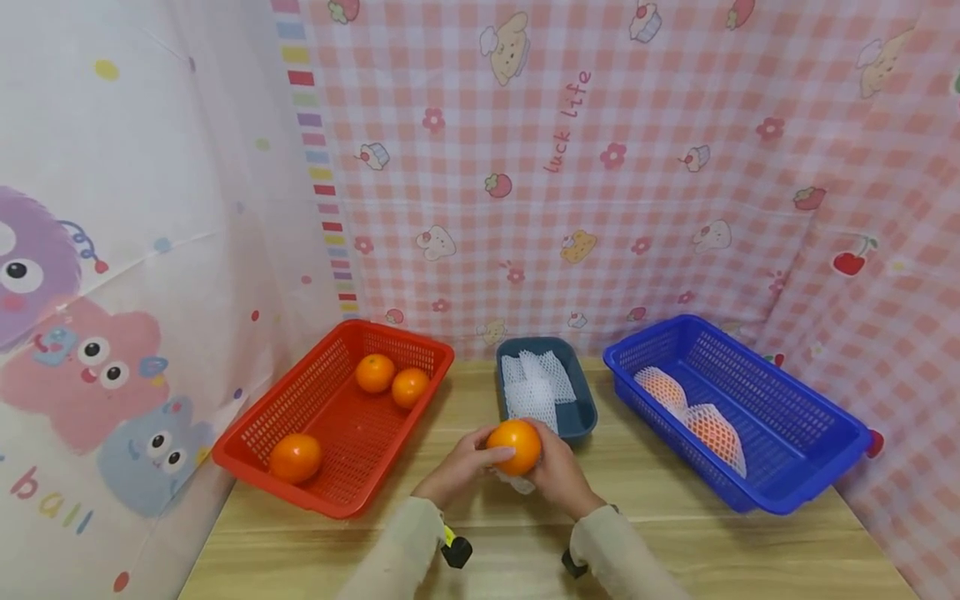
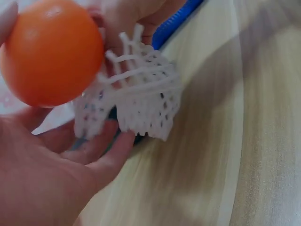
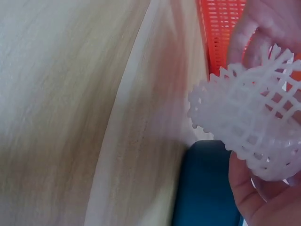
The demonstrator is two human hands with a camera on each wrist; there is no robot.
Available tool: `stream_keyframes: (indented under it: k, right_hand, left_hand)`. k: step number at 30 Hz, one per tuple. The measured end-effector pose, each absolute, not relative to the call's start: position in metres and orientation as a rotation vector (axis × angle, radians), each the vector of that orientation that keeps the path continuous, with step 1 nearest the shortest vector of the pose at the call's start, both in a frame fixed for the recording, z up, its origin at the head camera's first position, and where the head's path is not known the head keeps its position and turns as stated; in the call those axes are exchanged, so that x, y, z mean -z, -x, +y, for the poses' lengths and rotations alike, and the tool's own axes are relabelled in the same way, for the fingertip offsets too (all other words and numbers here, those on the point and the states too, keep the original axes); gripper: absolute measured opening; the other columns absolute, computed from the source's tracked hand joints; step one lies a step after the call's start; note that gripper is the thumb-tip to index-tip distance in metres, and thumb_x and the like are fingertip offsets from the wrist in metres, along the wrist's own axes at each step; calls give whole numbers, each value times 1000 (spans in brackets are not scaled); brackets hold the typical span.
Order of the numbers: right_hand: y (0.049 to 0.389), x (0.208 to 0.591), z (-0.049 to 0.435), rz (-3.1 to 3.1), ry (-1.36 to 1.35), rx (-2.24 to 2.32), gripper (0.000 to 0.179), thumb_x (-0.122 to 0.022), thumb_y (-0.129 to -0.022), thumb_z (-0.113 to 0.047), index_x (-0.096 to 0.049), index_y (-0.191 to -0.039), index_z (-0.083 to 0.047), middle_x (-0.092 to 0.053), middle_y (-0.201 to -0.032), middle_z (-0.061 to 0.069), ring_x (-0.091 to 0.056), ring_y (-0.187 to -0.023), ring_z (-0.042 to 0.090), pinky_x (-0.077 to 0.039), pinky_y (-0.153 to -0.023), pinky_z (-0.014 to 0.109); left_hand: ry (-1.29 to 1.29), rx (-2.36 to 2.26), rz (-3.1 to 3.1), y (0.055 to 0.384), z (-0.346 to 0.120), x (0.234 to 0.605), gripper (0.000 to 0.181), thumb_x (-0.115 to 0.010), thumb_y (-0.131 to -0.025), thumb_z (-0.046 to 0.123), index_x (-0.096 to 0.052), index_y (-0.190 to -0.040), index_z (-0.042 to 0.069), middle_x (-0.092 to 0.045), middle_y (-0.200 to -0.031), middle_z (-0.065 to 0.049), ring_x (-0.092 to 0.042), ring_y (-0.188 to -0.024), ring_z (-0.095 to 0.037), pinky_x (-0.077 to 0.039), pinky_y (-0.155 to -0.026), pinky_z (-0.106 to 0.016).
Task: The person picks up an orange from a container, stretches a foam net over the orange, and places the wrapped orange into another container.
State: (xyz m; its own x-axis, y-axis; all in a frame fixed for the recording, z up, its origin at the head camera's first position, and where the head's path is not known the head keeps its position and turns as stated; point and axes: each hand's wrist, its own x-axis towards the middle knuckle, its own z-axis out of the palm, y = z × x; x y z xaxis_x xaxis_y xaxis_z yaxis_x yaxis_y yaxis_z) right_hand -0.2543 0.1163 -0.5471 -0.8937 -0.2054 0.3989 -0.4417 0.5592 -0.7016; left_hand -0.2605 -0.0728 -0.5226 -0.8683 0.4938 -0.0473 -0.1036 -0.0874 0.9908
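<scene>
Between the two hands is an orange [image 1: 517, 444], held above the table in front of the teal bin. My left hand [image 1: 459, 469] grips it from the left, thumb across its front. On the other side, my right hand [image 1: 562, 473] is curled at the orange and a white foam net sleeve [image 2: 146, 92]. In the left wrist view the net hangs beside and below the orange [image 2: 51, 52], and left fingers [image 2: 106, 157] touch its lower edge. From the right wrist, the open-meshed net [image 3: 254, 117] hides most of the fruit.
A red basket [image 1: 341, 507] with three oranges stands at left. Behind the hands is a teal bin [image 1: 579, 421] with foam nets [image 1: 534, 387]. A blue basket [image 1: 806, 450] at right holds two netted oranges [image 1: 716, 433]. Patterned cloth [image 1: 570, 200] hangs behind.
</scene>
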Motion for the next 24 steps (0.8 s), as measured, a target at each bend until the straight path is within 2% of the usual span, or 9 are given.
stream_keyframes:
  k: [5,7,9,11,13,15,20,24]
  right_hand:
    - [253,542,119,-2570,-526,-1257,88,-82,-69,7,-41,-146,-8,-58,-129,18,-58,-114,35,-40,-101,52]
    - [253,541,121,-2569,-492,-1306,87,-80,-70,8,-41,-146,-10,-61,-126,17,-60,-112,33,-43,-99,50]
    - [253,541,122,-2550,-444,-1332,72,-79,-74,6,-51,-139,-8,-65,-118,13,-63,-104,28,-49,-93,46]
    - [253,541,122,-2518,-396,-1326,48,-78,-78,2,-62,-123,-7,-67,-108,7,-64,-95,23,-53,-84,39]
    - [252,541,122,-2476,-353,-1302,25,-77,-81,-3,-69,-104,-7,-66,-97,2,-61,-84,17,-54,-75,31]
    - [252,539,120,-2437,-323,-1257,13,-78,-82,-7,-71,-92,-9,-62,-87,-2,-56,-77,13,-52,-69,26]
    - [247,532,110,-2325,-322,-1227,10,-79,-81,-8,-71,-85,-10,-59,-81,-4,-52,-71,11,-49,-63,24]
    - [241,523,99,-2257,-383,-1281,11,-78,-80,-4,-71,-86,-10,-61,-84,-4,-54,-72,12,-51,-62,24]
  left_hand:
    - [-438,-1978,1830,260,-79,520,55,-66,-91,20,-48,-137,-4,-59,-120,-12,-59,-99,-22,-50,-87,-32]
    - [-428,-1951,1897,261,-82,520,55,-69,-89,22,-50,-135,-2,-59,-119,-11,-58,-100,-22,-50,-88,-33]
    - [-411,-1935,1934,262,-84,520,55,-71,-88,23,-52,-135,1,-59,-119,-11,-57,-101,-24,-49,-89,-34]
    - [-405,-1925,1973,262,-85,520,56,-74,-86,22,-53,-135,4,-59,-119,-10,-56,-102,-24,-49,-90,-35]
    - [-403,-1926,2007,263,-86,521,58,-76,-84,20,-53,-135,5,-58,-121,-11,-56,-103,-25,-49,-90,-36]
    - [-405,-1920,2065,262,-86,521,61,-78,-81,17,-52,-135,4,-58,-122,-12,-57,-103,-26,-49,-89,-36]
    - [-363,-1859,2290,261,-81,523,79,-85,-74,18,-44,-140,6,-54,-125,-14,-56,-103,-27,-49,-90,-41]
    - [-294,-1846,2405,261,-77,524,110,-90,-67,19,-21,-152,11,-50,-128,-15,-54,-110,-30,-43,-99,-46]
